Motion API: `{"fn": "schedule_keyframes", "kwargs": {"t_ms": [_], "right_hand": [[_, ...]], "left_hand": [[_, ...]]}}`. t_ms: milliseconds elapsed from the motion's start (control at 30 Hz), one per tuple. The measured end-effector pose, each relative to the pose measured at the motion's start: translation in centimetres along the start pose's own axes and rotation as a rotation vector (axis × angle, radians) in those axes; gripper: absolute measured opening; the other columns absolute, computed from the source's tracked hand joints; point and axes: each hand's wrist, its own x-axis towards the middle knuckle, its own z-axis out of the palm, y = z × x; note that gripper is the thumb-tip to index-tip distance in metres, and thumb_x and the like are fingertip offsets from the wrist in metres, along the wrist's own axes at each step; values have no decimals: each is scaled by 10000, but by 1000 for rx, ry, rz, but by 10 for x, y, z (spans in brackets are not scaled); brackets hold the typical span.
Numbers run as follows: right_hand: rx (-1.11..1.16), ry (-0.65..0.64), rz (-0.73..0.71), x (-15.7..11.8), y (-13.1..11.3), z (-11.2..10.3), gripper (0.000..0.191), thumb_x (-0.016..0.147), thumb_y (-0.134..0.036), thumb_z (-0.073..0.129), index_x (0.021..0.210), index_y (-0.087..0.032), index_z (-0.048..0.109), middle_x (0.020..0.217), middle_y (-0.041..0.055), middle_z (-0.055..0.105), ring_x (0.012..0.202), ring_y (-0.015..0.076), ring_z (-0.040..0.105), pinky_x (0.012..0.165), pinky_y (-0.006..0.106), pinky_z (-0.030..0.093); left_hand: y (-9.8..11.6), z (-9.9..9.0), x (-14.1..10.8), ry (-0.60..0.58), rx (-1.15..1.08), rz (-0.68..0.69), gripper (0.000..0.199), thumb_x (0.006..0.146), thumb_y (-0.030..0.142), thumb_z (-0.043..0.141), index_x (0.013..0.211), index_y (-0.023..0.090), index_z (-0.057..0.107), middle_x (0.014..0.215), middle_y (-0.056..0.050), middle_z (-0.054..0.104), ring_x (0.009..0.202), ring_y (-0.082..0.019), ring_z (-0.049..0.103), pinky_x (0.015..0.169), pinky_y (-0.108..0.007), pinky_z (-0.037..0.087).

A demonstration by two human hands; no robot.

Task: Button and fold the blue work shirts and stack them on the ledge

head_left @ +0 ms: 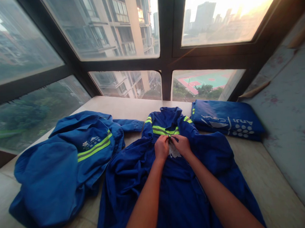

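A dark blue work jacket (pixel 178 191) with yellow-green reflective bands lies spread out in front of me, its collar toward the window. My left hand (pixel 161 147) and my right hand (pixel 180 145) meet at the front opening of this jacket, just below the chest band. The fingers of both hands are pinched on the jacket's front edges. Whether a button, snap or zip sits between the fingertips is too small to tell. Some white print or lining shows between the wrists.
To the left lies a second blue jacket (pixel 50 178), loosely heaped with one sleeve reaching right. A folded blue garment (pixel 226 119) with white lettering rests at the back right. All lie on a pale stone window ledge (pixel 136 103), bounded by dark window frames (pixel 123 64) and a papered wall (pixel 292 119).
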Motion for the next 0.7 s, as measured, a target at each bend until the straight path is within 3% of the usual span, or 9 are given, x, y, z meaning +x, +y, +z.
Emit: {"fn": "schedule_keyframes", "kwargs": {"t_ms": [400,600,700], "right_hand": [[-4,178,138,1,-5,4,312,860,-368,470,937,-190,715,892,93,739,823,229,668,747,294,475],[150,272,172,4,-2,-5,395,857,-432,433,933,-150,698,879,119,732,827,247,664,771,329,500],[232,286,195,9,0,-12,424,835,-449,452,924,-123,709,898,143,736,836,261,675,772,352,516]], "left_hand": [[3,0,-9,21,-44,26,269,904,106,492,1046,186,706,1008,-72,690,932,-182,639,874,-303,505],[3,-3,-10,183,-78,-64,247,897,112,485,1031,198,674,1008,-71,686,955,-184,643,886,-298,511],[1,-18,-6,307,-67,-151,229,899,121,457,1024,188,637,984,-90,689,941,-211,652,868,-324,509]]}}
